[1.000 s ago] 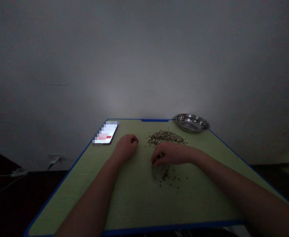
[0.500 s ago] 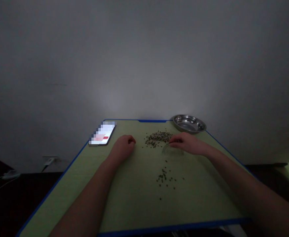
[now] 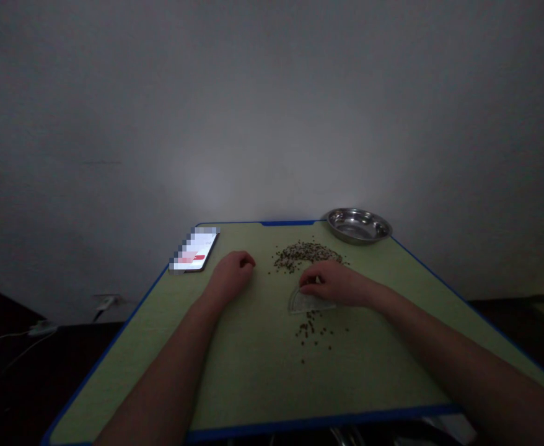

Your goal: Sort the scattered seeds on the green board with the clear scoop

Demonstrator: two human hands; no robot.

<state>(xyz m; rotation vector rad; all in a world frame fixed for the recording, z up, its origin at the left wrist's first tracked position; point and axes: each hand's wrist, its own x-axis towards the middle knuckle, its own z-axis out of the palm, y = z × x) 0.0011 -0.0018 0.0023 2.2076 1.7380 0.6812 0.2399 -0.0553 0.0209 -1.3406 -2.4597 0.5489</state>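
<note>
A clear semicircular protractor (image 3: 305, 302) is pinched at its curved edge by my right hand (image 3: 334, 282). Its straight edge faces me, just beyond a small scatter of dark beans (image 3: 310, 328). Behind the hand lies a larger heap of mixed dark and pale grains (image 3: 305, 253), partly covered by my fingers. My left hand (image 3: 233, 272) rests on the table to the left of the heap, its fingers curled in; whether anything is inside them is hidden.
The light green table (image 3: 248, 371) has a blue rim. At its back right corner stands a shallow steel bowl (image 3: 359, 226). A phone with a lit screen (image 3: 195, 249) lies at the back left. A wall (image 3: 272, 124) rises behind the table.
My right hand has come toward me and slightly left with the protractor, from the heap's near edge to just behind the small scatter. The left hand stays in place.
</note>
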